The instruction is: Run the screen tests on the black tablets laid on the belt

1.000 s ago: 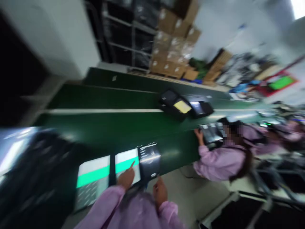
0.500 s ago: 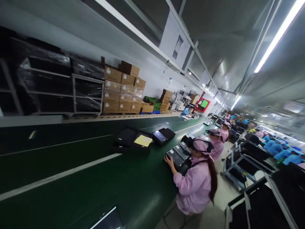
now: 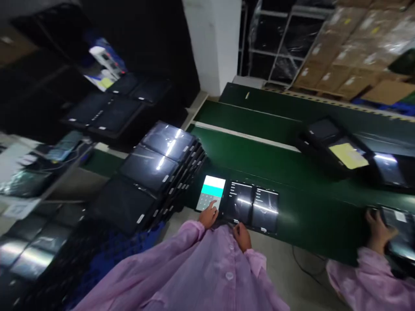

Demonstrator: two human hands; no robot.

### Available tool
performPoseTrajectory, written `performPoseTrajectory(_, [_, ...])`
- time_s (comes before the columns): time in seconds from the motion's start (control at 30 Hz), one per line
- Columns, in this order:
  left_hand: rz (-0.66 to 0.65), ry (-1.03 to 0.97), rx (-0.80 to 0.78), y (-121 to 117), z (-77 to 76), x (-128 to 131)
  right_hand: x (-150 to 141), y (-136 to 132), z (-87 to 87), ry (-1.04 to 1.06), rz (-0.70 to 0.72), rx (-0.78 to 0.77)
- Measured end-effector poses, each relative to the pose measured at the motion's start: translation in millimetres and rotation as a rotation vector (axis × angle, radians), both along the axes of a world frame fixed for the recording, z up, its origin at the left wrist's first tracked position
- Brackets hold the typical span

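My left hand (image 3: 209, 214) is over the lower part of a lit tablet (image 3: 213, 186), its index finger stretched onto the grey keypad on the screen. A green band and a white area show above the keypad. My right hand (image 3: 242, 236) rests at the table's front edge, fingers curled in, just below a dark tablet (image 3: 239, 201) with lines of white text. Nothing shows in that hand. A second dark tablet (image 3: 265, 208) with similar text lies beside it on the right.
Black trays of tablets (image 3: 152, 166) are stacked at my left. More trays (image 3: 106, 110) stand behind them. On the green table (image 3: 246, 155), black trays hold a yellow sheet (image 3: 349, 155). A co-worker's hand (image 3: 379, 231) touches a tablet at the right.
My view has swung left and down from the long table and co-workers. Both my hands and the row of tablets are now in view.
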State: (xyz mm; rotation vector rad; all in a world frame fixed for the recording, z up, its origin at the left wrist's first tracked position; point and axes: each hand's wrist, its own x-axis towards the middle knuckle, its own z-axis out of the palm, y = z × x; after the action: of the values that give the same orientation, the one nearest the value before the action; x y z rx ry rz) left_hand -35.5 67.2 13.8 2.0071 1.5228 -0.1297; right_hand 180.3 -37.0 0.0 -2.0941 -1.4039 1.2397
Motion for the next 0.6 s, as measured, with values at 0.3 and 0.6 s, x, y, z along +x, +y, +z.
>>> performPoseTrajectory(0.3, [0.045, -0.029, -0.003, 4, -0.6, -40, -43, 62, 13.3, -0.241, 0.302, 0.053])
performPoseTrajectory(0.6, [-0.120, -0.099, -0.020, 67, -21.2, -29, -91, 135, 13.0, -0.415, 0.450, 0.073])
